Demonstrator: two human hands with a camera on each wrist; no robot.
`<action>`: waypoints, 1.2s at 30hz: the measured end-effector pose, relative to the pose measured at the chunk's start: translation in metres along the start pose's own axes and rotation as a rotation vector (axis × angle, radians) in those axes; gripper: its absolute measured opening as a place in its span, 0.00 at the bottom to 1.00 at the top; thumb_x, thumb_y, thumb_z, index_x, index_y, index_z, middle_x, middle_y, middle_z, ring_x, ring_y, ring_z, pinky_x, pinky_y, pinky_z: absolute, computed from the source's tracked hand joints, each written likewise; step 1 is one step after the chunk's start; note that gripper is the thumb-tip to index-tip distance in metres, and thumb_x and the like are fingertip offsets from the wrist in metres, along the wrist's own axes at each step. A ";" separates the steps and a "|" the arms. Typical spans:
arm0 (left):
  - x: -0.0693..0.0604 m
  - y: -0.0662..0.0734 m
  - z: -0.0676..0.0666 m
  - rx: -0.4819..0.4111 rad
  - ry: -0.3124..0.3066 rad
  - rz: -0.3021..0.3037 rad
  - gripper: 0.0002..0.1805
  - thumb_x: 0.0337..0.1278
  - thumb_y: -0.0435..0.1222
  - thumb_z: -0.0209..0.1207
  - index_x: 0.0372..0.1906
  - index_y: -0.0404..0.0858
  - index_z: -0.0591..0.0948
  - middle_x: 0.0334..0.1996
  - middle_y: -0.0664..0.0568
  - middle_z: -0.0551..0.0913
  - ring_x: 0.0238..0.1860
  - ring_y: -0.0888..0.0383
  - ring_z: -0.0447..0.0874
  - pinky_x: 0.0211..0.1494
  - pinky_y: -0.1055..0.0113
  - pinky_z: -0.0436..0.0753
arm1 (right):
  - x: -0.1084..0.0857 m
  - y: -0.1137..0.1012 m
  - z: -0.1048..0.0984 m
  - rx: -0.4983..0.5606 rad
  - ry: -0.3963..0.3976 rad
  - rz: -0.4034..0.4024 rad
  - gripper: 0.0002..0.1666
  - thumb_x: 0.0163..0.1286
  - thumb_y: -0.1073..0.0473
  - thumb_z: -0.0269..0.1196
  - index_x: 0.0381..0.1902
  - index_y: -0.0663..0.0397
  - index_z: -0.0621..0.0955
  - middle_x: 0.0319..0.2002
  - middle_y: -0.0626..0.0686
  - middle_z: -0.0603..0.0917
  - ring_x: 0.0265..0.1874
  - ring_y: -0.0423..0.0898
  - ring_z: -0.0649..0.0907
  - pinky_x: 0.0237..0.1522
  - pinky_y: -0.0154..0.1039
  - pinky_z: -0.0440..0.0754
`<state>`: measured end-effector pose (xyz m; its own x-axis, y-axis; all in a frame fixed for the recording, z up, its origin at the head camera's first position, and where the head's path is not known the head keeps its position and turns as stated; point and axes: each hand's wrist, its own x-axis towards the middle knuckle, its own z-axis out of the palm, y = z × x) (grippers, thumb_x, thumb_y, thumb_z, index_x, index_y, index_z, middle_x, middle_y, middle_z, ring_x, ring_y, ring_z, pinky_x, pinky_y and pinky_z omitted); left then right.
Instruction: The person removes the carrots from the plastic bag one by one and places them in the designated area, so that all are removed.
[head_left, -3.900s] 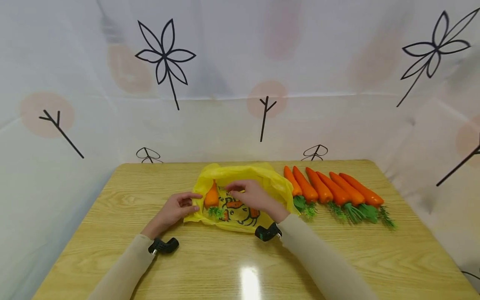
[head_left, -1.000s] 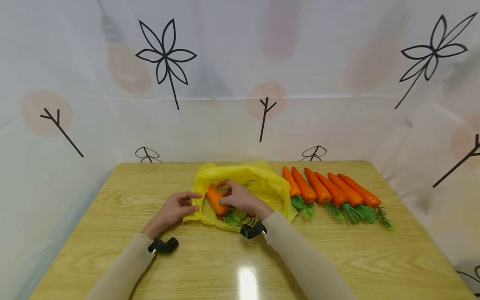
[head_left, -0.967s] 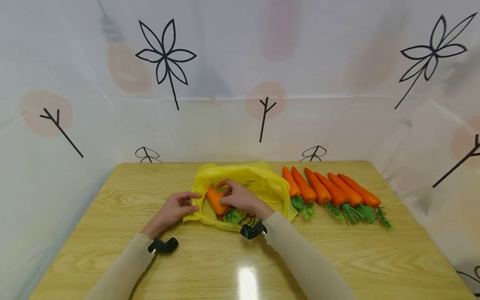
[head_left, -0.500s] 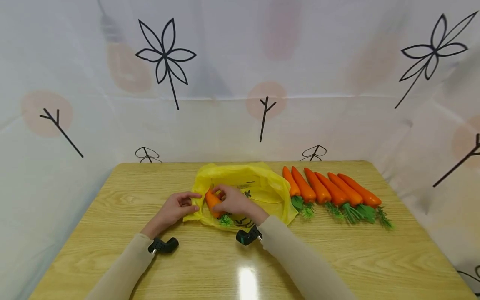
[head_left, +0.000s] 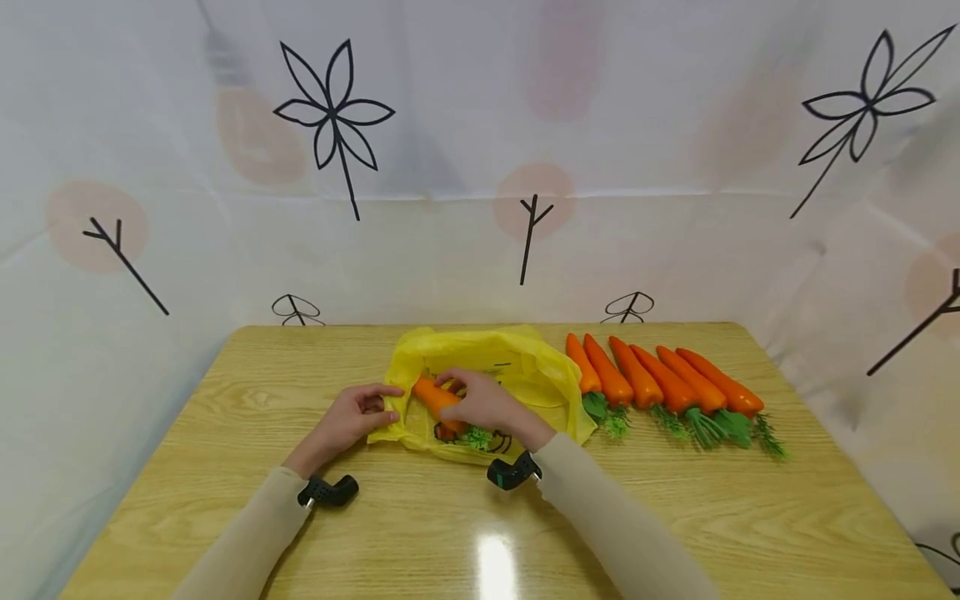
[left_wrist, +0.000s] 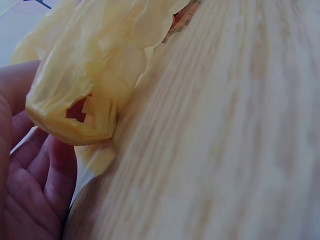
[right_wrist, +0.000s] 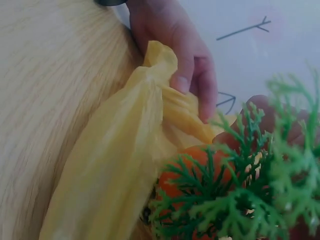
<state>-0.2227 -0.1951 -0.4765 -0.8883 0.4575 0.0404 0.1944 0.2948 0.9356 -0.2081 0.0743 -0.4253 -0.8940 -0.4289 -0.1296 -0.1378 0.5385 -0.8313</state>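
Observation:
A yellow plastic bag [head_left: 553,379] lies on the table with its mouth spread wide, a dark printed figure showing inside. My left hand [head_left: 351,423] pinches the bag's left edge between thumb and fingers, also visible in the right wrist view. Inside the bag, my right hand [head_left: 482,402] grips an orange carrot [head_left: 433,397] with frilly green leaves [right_wrist: 235,195]. The carrot slants, its narrow end up and left, its leaves toward the bag's near side. My right fingers are mostly hidden behind the leaves in the right wrist view.
Several more glossy carrots [head_left: 671,383] lie in a slanted row right of the bag, leaves toward me. The wooden table [head_left: 390,533] ends at a white cloth backdrop [head_left: 450,250] with plant drawings.
My right hand, earlier apart from the carrot in the bag, has taken hold of it. The carrot shifted left and lower, then tilted back rightward. My left hand stays at the bag's edge.

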 end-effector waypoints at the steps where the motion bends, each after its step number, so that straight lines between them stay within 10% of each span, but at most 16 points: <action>1: -0.001 0.000 0.000 -0.001 0.003 0.001 0.20 0.63 0.33 0.66 0.58 0.33 0.81 0.23 0.49 0.76 0.20 0.62 0.62 0.25 0.70 0.65 | -0.002 0.001 -0.002 -0.005 0.002 -0.005 0.29 0.60 0.57 0.68 0.61 0.44 0.77 0.53 0.53 0.78 0.41 0.49 0.79 0.38 0.43 0.79; 36: -0.001 0.002 0.002 0.000 0.023 0.000 0.19 0.62 0.34 0.66 0.57 0.34 0.81 0.25 0.49 0.77 0.21 0.62 0.64 0.25 0.70 0.65 | -0.099 0.030 -0.092 -0.109 0.121 -0.042 0.31 0.59 0.64 0.61 0.62 0.47 0.77 0.55 0.54 0.78 0.49 0.53 0.77 0.41 0.44 0.80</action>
<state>-0.2207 -0.1939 -0.4756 -0.8975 0.4384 0.0487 0.1947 0.2946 0.9356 -0.1629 0.1999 -0.3871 -0.9305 -0.3656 -0.0242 -0.2158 0.6002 -0.7702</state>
